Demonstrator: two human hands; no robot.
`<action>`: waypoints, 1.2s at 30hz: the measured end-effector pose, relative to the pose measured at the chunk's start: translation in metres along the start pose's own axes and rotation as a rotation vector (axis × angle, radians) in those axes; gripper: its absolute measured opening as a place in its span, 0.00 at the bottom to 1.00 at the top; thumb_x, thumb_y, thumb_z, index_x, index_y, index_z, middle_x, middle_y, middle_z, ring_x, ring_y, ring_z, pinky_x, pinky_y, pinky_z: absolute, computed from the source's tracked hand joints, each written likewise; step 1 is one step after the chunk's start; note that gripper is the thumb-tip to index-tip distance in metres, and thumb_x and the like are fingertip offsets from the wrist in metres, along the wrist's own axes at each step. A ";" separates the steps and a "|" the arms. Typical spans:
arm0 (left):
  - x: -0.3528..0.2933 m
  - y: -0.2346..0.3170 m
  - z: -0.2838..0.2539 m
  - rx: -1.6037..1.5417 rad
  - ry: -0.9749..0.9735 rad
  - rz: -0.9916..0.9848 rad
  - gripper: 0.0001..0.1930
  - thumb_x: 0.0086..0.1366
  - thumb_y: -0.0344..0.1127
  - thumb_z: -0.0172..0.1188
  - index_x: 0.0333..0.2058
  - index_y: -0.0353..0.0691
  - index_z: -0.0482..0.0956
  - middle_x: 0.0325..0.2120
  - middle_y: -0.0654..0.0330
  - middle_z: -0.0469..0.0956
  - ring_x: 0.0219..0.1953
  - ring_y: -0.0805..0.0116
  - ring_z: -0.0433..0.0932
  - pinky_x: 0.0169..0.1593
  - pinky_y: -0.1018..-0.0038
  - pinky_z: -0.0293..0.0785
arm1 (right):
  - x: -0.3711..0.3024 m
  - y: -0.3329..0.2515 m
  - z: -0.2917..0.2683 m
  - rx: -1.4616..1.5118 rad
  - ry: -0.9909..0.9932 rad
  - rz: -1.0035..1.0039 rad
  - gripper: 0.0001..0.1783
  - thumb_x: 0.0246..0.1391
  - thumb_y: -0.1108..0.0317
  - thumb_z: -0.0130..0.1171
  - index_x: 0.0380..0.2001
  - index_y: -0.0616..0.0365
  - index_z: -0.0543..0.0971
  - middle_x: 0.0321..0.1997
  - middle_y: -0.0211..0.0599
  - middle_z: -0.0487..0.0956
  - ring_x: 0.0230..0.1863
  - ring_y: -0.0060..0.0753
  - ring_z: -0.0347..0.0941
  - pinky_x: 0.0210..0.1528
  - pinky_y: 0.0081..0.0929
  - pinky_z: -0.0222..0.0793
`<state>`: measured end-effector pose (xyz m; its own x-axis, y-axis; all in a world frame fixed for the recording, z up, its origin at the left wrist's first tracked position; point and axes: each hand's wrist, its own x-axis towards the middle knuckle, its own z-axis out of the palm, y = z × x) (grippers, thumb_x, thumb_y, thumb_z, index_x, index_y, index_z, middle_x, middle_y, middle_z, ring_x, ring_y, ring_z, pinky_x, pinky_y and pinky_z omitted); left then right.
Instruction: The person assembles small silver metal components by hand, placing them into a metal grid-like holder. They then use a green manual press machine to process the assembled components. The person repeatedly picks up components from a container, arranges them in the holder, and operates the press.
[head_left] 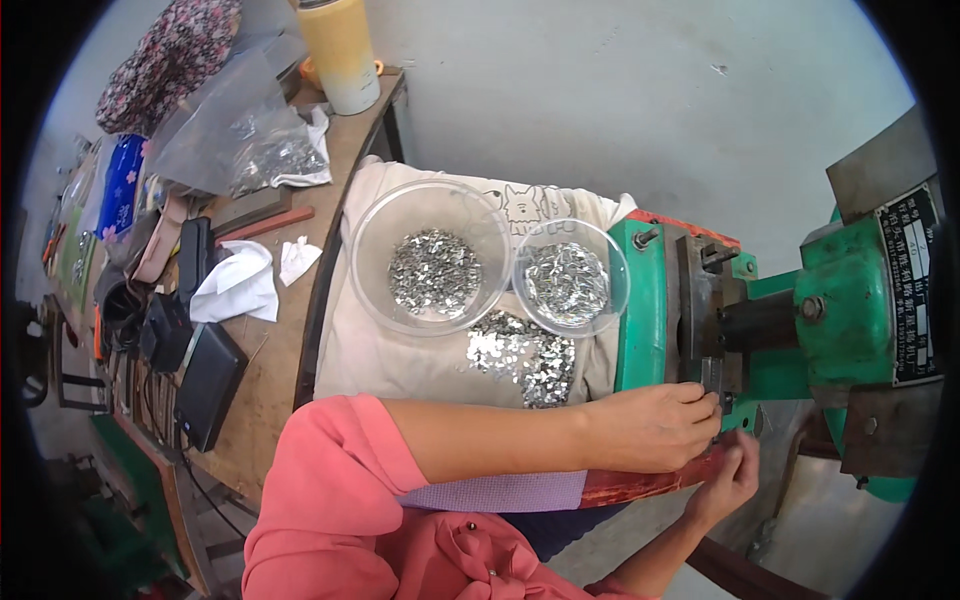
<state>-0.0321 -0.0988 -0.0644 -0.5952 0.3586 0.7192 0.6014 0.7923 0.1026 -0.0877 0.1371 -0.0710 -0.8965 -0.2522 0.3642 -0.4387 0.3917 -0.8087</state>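
My left hand (648, 430) reaches across to the metal die (700, 310) on a green bench press (848, 290). Its fingertips are pinched together at the die's near end; whatever they hold is too small to make out. Just below it, my right hand (727, 486) is curled beside the near edge of the press base, and its grip is not clear. Left of the press, a large clear tub (362, 255) holds small shiny metal pieces (435, 272). A smaller clear tub (621, 300) next to it contains silvery parts (565, 283). Loose metal bits (545, 362) lie on the cloth in front.
A pale cloth (375, 365) covers the surface under the tubs. On the wooden table (275, 375) at left are a black flat case (210, 385), white tissue (238, 283), a plastic bag of metal parts (270, 160) and a yellow tumbler (340, 55). A grey wall stands behind.
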 end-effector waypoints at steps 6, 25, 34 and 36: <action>-0.002 0.002 0.004 0.003 0.061 -0.051 0.18 0.55 0.34 0.58 0.41 0.28 0.80 0.47 0.52 0.78 0.53 0.59 0.76 0.53 0.71 0.71 | 0.041 0.016 0.026 -0.058 -0.086 -0.021 0.14 0.66 0.65 0.55 0.42 0.69 0.78 0.57 0.45 0.73 0.55 0.35 0.68 0.60 0.30 0.61; -0.005 0.002 -0.003 -0.098 -0.086 -0.076 0.22 0.58 0.33 0.56 0.51 0.30 0.77 0.55 0.51 0.75 0.61 0.57 0.72 0.59 0.68 0.71 | 0.060 0.010 0.035 0.073 -0.219 -0.012 0.15 0.67 0.61 0.54 0.41 0.67 0.76 0.53 0.41 0.70 0.54 0.31 0.65 0.57 0.26 0.60; -0.021 0.007 -0.003 -0.279 -0.046 -0.190 0.27 0.55 0.27 0.61 0.56 0.31 0.74 0.61 0.48 0.71 0.65 0.52 0.70 0.62 0.64 0.72 | 0.044 -0.003 0.029 0.028 -0.014 -0.067 0.13 0.67 0.67 0.51 0.43 0.65 0.79 0.52 0.43 0.76 0.55 0.36 0.71 0.60 0.31 0.63; -0.024 0.007 0.001 -0.328 0.015 -0.267 0.32 0.50 0.25 0.69 0.57 0.30 0.73 0.61 0.46 0.71 0.63 0.49 0.71 0.61 0.62 0.73 | 0.038 -0.002 0.020 -0.026 0.188 -0.134 0.14 0.68 0.66 0.50 0.46 0.65 0.78 0.52 0.41 0.76 0.54 0.35 0.70 0.61 0.31 0.63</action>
<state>-0.0141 -0.1017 -0.0814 -0.7471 0.1528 0.6469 0.5659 0.6568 0.4984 -0.1198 0.1087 -0.0645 -0.8248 -0.1345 0.5491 -0.5537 0.3888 -0.7364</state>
